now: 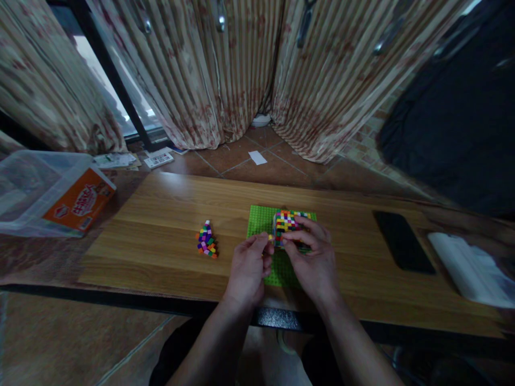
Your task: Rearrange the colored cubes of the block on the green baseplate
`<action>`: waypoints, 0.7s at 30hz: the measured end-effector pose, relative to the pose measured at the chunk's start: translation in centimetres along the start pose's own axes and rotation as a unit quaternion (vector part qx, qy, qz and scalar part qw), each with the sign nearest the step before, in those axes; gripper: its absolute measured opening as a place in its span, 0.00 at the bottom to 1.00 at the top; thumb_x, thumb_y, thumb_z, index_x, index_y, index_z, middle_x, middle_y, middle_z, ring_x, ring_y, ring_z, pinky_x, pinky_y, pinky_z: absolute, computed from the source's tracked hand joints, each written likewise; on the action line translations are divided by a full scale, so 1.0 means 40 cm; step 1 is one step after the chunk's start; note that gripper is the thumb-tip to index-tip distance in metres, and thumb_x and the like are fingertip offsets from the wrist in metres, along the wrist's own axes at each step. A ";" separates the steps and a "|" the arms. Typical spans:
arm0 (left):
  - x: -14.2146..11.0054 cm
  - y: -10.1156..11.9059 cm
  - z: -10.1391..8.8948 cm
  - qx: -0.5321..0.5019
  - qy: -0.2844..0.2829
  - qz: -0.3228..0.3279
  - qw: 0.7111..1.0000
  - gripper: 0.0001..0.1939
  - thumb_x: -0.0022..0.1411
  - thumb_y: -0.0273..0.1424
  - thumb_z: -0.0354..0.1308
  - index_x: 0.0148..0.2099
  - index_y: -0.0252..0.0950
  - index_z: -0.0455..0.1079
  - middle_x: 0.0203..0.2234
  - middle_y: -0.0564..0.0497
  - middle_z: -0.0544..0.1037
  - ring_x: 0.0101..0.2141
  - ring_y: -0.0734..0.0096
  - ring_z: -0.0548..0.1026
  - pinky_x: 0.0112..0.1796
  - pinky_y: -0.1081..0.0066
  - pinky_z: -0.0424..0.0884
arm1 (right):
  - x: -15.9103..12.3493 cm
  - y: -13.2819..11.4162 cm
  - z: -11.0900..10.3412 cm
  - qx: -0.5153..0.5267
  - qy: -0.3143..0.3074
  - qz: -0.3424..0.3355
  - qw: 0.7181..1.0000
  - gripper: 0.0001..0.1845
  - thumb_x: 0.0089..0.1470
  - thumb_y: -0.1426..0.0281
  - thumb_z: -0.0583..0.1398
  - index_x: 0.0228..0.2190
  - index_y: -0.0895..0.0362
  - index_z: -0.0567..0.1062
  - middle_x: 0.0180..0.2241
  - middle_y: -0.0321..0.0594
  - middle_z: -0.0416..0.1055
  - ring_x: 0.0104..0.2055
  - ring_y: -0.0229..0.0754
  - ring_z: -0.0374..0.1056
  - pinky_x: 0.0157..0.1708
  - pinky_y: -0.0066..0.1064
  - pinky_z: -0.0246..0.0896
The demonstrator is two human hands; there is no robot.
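Observation:
A block of many small coloured bricks (290, 221) stands on a green baseplate (259, 220) on the wooden table (161, 214). My right hand (314, 257) rests against the near side of the block, fingers curled on it. My left hand (248, 265) is just left of it, fingers pinched around a small yellow brick (270, 237) at the block's lower left edge. A small heap of loose coloured bricks (206, 241) lies to the left of the plate.
A black phone (402, 240) lies flat at the right, with a white cloth or bag (466, 268) beyond it. A clear plastic box with an orange label (52, 193) sits at the far left. Striped curtains (225, 69) hang behind over a tiled floor.

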State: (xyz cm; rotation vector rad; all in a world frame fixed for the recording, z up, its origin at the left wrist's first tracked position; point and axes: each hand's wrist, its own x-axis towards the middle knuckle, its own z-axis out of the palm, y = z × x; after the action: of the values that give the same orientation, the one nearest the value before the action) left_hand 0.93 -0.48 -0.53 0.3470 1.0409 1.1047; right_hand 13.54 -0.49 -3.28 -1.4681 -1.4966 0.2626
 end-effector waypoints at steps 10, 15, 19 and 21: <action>-0.001 0.003 -0.002 -0.006 -0.002 0.009 1.000 0.17 0.45 0.38 0.70 0.28 0.32 0.68 0.18 0.58 0.67 0.14 0.87 0.56 0.16 0.79 0.43 | -0.002 -0.003 -0.011 -0.031 -0.001 -0.068 0.997 0.06 0.56 0.71 0.63 0.35 0.51 0.80 0.50 0.44 0.73 0.55 0.50 0.66 0.55 0.52 0.62; -0.005 0.003 0.001 0.003 -0.023 0.007 1.000 0.22 0.42 0.42 0.73 0.25 0.32 0.66 0.17 0.58 0.65 0.15 0.87 0.55 0.16 0.80 0.44 | 0.004 -0.024 -0.022 -0.036 -0.076 -0.148 0.985 0.13 0.61 0.71 0.59 0.47 0.51 0.77 0.52 0.44 0.73 0.57 0.49 0.65 0.57 0.50 0.62; -0.004 0.006 0.002 0.013 -0.026 0.003 1.000 0.24 0.39 0.43 0.74 0.25 0.32 0.66 0.16 0.59 0.64 0.14 0.88 0.54 0.15 0.80 0.43 | 0.005 -0.026 -0.022 -0.044 -0.081 -0.171 0.981 0.11 0.63 0.73 0.58 0.44 0.52 0.78 0.46 0.43 0.76 0.52 0.47 0.68 0.53 0.47 0.65; -0.003 0.006 0.003 0.014 -0.025 0.001 1.000 0.24 0.38 0.43 0.75 0.25 0.32 0.66 0.16 0.60 0.64 0.14 0.88 0.53 0.15 0.80 0.42 | 0.004 -0.025 -0.020 -0.057 -0.076 -0.176 0.980 0.09 0.62 0.73 0.58 0.42 0.53 0.78 0.43 0.42 0.77 0.49 0.47 0.69 0.51 0.46 0.65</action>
State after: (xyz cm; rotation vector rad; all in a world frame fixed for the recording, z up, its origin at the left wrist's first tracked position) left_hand 0.87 -0.45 -0.24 0.3965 1.0129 1.0782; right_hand 13.55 -0.95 -2.08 -1.2633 -1.8910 0.0769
